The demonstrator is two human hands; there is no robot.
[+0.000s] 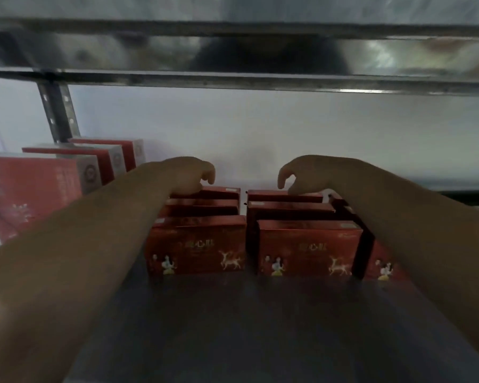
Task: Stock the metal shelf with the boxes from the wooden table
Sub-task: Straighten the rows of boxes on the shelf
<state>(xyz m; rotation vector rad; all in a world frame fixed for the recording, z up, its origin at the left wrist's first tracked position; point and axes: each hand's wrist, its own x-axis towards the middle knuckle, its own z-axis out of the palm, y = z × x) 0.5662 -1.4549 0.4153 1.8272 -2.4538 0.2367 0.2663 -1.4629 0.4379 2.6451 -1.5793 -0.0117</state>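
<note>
Metal shelf (233,313): dull grey, matt deck; upper beam (260,81) shiny steel. Red boxes (310,247): glossy printed card. Paler boxes (33,189): satin card.

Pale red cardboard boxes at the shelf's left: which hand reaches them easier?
Left, probably. The left hand is nearest the pale red cardboard boxes; the right hand sits farther, over the middle dark red cardboard boxes.

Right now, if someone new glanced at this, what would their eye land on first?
Two bare arms reach deep into the metal shelf, the left hand and right hand each resting on the rearmost of the dark red boxes, which stand in rows at the middle. Their fronts show a pale deer and a small figure. Further left stands a row of lighter red-and-white boxes, near the shelf's upright post.
</note>
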